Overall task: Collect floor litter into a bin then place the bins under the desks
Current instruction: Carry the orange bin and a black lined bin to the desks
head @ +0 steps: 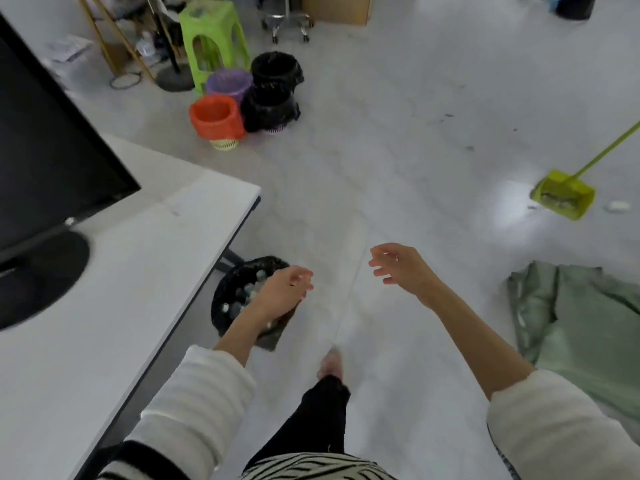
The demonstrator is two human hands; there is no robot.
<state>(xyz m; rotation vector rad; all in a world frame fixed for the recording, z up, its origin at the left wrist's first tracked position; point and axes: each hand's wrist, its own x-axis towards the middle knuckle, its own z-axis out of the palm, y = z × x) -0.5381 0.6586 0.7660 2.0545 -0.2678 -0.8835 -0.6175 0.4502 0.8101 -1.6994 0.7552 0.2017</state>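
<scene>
Head view, person standing at the corner of a white desk [145, 278].

Black-lined bin [239, 296]: on the floor at the desk corner, partly tucked under the edge, holding what look like bottles and light litter. Rim faces up; no long axis to speak of, the bin being round.

Left hand [284, 289]: hangs directly above the right side of the bin's rim, fingers loosely curled and slightly apart, holding nothing visible. Contact with the liner cannot be told; motion blur.

Right hand [401, 268]: out over bare floor, well apart from the bin, fingers spread and empty.

Key relation: the bin lies below and slightly left of the left hand's fingers, toward the desk. The left hand is plainly the nearer; the right would have to cross the body.

Other bins: a cluster of orange bin [216, 117], purple bin [229, 83] and two black-lined ones stands far ahead beside a green stool [211, 36]. A green dustpan [562, 197] rests on the floor to the right.

Judgement: this bin seems nearly placed; a short push leftward would seat it fully under the desk.
</scene>
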